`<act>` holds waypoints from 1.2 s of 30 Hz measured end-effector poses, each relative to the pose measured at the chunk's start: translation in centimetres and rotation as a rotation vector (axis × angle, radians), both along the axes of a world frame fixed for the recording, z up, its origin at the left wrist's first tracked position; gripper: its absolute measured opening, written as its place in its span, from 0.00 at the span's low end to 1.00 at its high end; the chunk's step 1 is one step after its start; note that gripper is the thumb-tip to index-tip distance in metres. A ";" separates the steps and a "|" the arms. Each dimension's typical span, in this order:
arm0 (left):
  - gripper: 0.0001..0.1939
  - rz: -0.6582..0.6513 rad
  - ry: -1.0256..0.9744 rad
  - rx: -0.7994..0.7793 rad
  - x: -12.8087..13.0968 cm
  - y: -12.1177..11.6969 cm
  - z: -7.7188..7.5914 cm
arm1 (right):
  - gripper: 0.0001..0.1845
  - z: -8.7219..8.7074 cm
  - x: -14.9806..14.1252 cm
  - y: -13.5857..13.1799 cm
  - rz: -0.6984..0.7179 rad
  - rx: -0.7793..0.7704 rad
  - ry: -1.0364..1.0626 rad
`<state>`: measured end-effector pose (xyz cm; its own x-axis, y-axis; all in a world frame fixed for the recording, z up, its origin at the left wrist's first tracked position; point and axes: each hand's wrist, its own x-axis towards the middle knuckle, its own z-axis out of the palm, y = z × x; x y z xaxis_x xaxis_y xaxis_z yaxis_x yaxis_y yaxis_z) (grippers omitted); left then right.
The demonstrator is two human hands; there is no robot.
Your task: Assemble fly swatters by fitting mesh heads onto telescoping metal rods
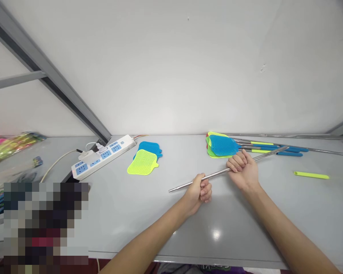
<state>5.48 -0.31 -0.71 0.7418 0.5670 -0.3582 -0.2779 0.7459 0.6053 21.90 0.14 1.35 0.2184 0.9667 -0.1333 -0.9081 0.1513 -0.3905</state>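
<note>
A thin metal rod (pixel 217 173) slants above the table, its left end lower and nearer me. My left hand (pixel 199 193) is closed around it close to that lower end. Farther up, the fingers of my right hand (pixel 244 169) curl over the same rod. Just behind the right hand lies a stack of fly swatters with a blue head (pixel 223 145) on top, over yellow-green and red ones. Left of my hands, a loose yellow-green swatter head (pixel 143 163) overlaps a blue swatter head (pixel 149 147). A loose yellow-green handle tube (pixel 311 175) rests to the right.
A white power strip (pixel 104 156) with plugs in it sits at the left. Beyond it are plastic-wrapped bundles (pixel 11 148). More metal rods (pixel 286 136) lie along the wall at the back right. A metal frame post (pixel 60 76) rises at the left; the lower-left corner is pixelated.
</note>
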 end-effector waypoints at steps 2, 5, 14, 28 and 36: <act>0.17 -0.010 0.016 0.015 0.0 0.0 0.0 | 0.21 0.0 0.2 0.1 0.013 -0.005 0.001; 0.18 -0.025 0.058 0.044 0.1 0.0 0.2 | 0.21 -0.3 0.5 0.2 0.035 -0.015 0.012; 0.21 0.001 0.188 0.115 0.6 -0.4 0.2 | 0.20 -0.7 1.0 0.5 0.062 -0.017 0.036; 0.26 -0.066 0.347 0.548 0.6 -1.6 -0.2 | 0.19 -0.9 1.4 0.7 0.022 -0.059 0.006; 0.14 0.080 0.550 1.158 -0.2 -2.3 1.6 | 0.18 -0.8 1.2 0.8 0.023 -0.068 -0.027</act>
